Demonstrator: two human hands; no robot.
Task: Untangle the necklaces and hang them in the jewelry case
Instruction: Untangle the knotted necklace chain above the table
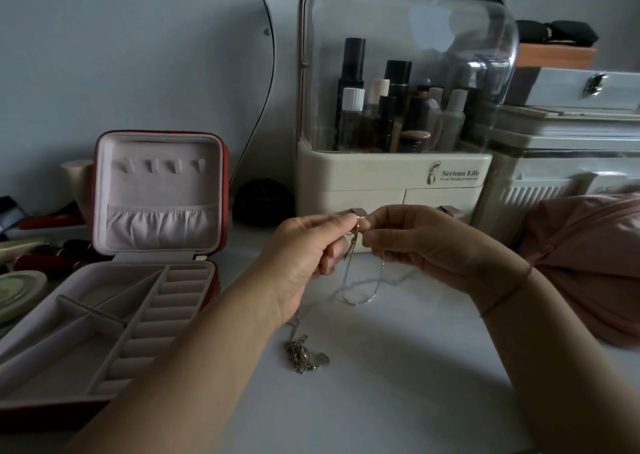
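Note:
My left hand (304,256) and my right hand (426,242) meet above the white table, both pinching a knot of thin chains with a rose-gold pendant (356,226) between the fingertips. A silver chain loop (363,287) hangs down from the knot to the tabletop. Another tangled clump of necklaces (303,355) lies on the table below my left wrist. The red jewelry case (157,190) stands open at the left, its pink lid upright with several small hooks (161,166) and an elastic pocket; nothing hangs on the hooks.
A cream cosmetics organizer (394,173) with a clear dome and bottles stands right behind my hands. White storage boxes (568,131) are stacked at the right, with a pink pouch (595,263) in front. Small clutter (31,256) lies left of the case. A mirror edge (270,72) curves behind.

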